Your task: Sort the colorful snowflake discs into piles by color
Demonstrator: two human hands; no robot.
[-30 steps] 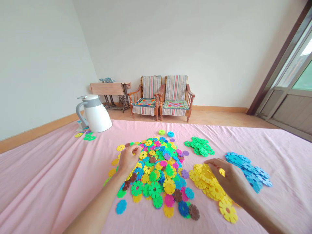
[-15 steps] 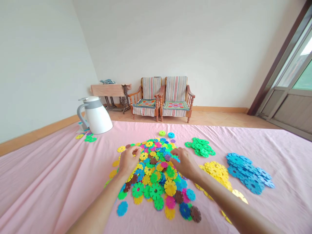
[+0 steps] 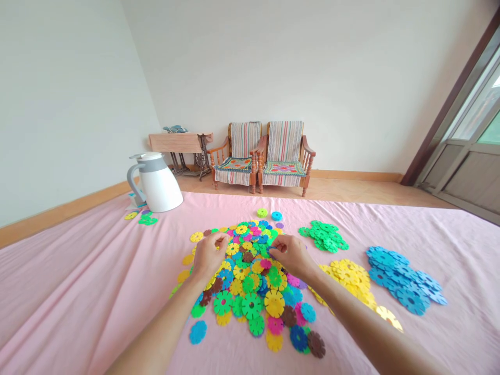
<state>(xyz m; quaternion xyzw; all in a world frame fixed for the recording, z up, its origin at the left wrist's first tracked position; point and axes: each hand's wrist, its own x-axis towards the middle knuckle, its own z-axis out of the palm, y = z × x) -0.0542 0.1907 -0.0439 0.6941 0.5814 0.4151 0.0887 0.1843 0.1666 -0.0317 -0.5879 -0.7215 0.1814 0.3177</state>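
A heap of mixed-colour plastic snowflake discs (image 3: 252,304) lies spread on the pink cloth in front of me. Over the heap's left edge is my left hand (image 3: 211,255), its fingers curled and pinched together; whatever they hold, if anything, is hidden. Opposite it, above the right side of the heap, my right hand (image 3: 292,255) is closed with thumb and fingertips together. A dark blue snowflake disc (image 3: 271,249) shows partly at those fingertips, mostly covered by them.
Sorted piles of green discs (image 3: 324,235), yellow discs (image 3: 347,278) and blue discs (image 3: 406,278) lie to the right. A white jug (image 3: 160,185) stands back left beside a few loose discs (image 3: 147,219). Beyond the pink cloth (image 3: 117,271) are two wooden armchairs (image 3: 285,148).
The view has shifted slightly. My right hand has drawn its fingers in, and the lighter blue disc that stuck out by them no longer shows. My left hand stays nearly in place.
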